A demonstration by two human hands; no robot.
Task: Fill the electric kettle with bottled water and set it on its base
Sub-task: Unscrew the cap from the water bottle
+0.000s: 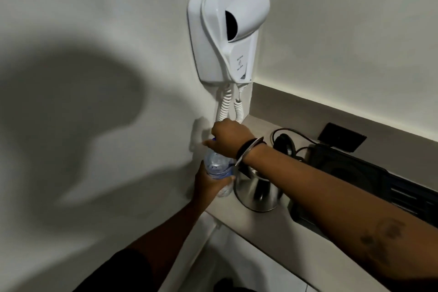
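Observation:
A clear plastic water bottle [216, 166] stands upright at the left end of the counter, against the wall. My left hand [208, 185] is wrapped around its lower body. My right hand [228, 138] is closed over the bottle's top, where a bit of blue cap shows by the fingers. Just right of the bottle sits the steel electric kettle [257, 191], partly hidden by my right wrist. Its round black base [284, 143] lies behind it on the counter, with a black cord looping from it.
A white wall-mounted hair dryer [231, 28] hangs above the bottle, its coiled cord [225, 106] dangling behind my right hand. A black tray [379, 180] takes up the counter to the right. A black socket plate [342, 137] sits on the back ledge. The counter [237, 211] edge runs diagonally below.

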